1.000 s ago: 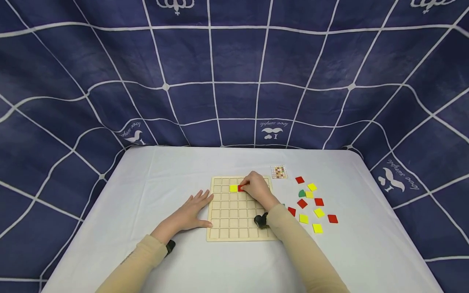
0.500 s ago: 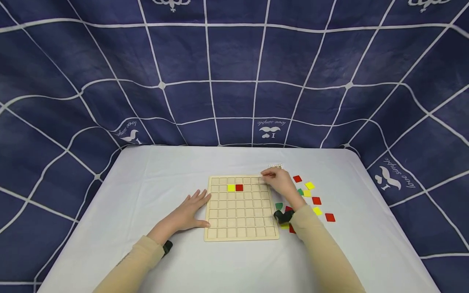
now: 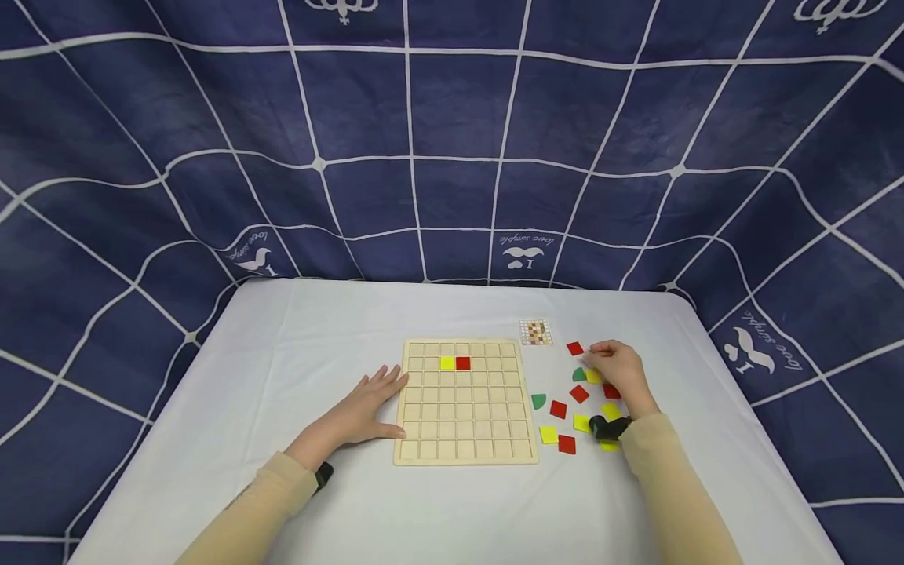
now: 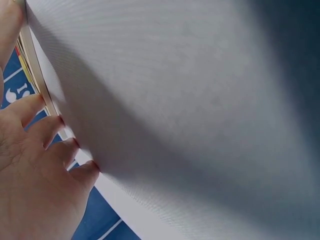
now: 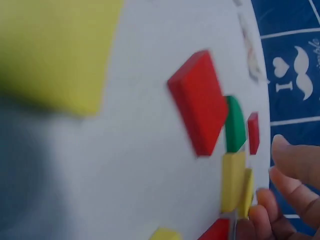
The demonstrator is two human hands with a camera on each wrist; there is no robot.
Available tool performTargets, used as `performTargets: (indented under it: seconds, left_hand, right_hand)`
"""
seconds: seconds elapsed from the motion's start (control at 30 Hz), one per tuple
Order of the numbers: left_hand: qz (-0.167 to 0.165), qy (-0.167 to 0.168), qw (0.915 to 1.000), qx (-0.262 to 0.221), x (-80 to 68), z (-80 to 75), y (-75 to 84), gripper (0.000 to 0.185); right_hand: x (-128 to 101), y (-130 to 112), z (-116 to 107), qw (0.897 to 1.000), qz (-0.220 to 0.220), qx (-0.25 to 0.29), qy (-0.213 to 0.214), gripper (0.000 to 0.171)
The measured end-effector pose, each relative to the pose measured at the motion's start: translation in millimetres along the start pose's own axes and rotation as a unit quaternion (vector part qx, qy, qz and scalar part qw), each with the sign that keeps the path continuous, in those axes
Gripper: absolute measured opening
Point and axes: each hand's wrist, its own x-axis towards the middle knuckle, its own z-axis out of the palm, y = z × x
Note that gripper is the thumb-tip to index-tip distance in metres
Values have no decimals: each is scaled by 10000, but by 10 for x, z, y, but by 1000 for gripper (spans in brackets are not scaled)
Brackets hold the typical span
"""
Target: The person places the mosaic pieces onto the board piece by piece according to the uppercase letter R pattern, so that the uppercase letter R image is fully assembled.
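A pale wooden grid board (image 3: 464, 411) lies on the table, with a yellow square tile (image 3: 447, 363) and a red square tile (image 3: 463, 363) side by side in its second row from the far edge. My left hand (image 3: 363, 412) rests with spread fingers along the board's left edge. Over the loose tiles on the right, my right hand (image 3: 621, 373) reaches down with bent fingers. In the right wrist view, its thumb and index fingertip stand apart, and the lower fingers are right by a thin yellow tile (image 5: 246, 194). Another red tile (image 3: 575, 348) lies just left of its fingertips.
Several red and yellow squares lie scattered right of the board, among them a red tile (image 3: 567, 445). A green quarter-round tile (image 3: 539, 401) sits near the board's right edge. Behind them lies a small printed pattern card (image 3: 535, 332). A blue checked curtain (image 3: 452, 196) surrounds the table.
My right hand has let go of the red tile in the grid, passed over the pattern card and moved right to the loose tiles. My left hand has stayed at the board's edge.
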Motion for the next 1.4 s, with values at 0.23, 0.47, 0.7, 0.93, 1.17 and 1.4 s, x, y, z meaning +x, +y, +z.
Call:
performTargets:
  seconds: [0.23, 0.47, 0.7, 0.93, 1.17, 1.4]
  left_hand:
    - [-8, -72, 10000, 37, 27, 23, -2, 104]
    - [59, -142, 9999, 11, 63, 41, 12, 103]
    - [37, -173, 9998, 66, 70, 60, 13, 103]
    - [-9, -166, 9998, 146, 32, 37, 3, 104]
    - [-2, -112, 9999, 113, 8, 12, -1, 104]
    - [-20, -65, 9999, 98, -7, -3, -8, 104]
  right_hand:
    - [-7, 134, -19, 9990, 263, -340, 145, 43]
    - [24, 193, -72, 9977, 623, -245, -70, 44]
    - [-20, 152, -10, 9992, 321, -220, 60, 37]
    - [-72, -224, 218, 9988, -396, -2, 301, 31]
    - [-116, -627, 605, 9924, -976, 639, -396, 27]
    - [-195, -914, 966, 9815, -1609, 542, -890, 17]
